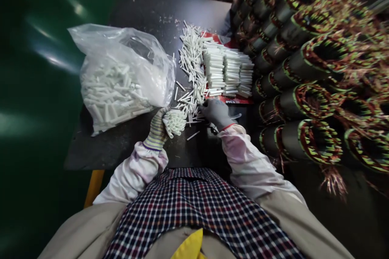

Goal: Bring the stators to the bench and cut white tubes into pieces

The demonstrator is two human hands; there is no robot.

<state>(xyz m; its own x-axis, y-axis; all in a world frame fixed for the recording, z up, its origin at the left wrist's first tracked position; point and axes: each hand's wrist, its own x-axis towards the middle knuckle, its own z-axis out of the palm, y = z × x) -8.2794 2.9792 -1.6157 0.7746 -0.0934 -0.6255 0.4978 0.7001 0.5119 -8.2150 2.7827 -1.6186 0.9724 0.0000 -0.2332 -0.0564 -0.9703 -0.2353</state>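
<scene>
My left hand (158, 128), in a striped glove, is wrapped round a bundle of short white tubes (175, 123), their open ends facing me. My right hand (217, 112), in a grey glove, is at the near edge of a loose pile of white tubes (193, 56). Its fingers are bent and closed at the tubes; what they pinch, if anything, is hidden. Beyond the right hand, neat stacks of white tubes (231, 71) lie side by side on a red sheet (240, 100).
A clear plastic bag (121, 77) full of white tubes lies left on the dark table (136, 6). Motor stators (319, 141) with copper windings and loose wire ends are piled along the right. Green floor (33, 129) with yellow lines shows at the left.
</scene>
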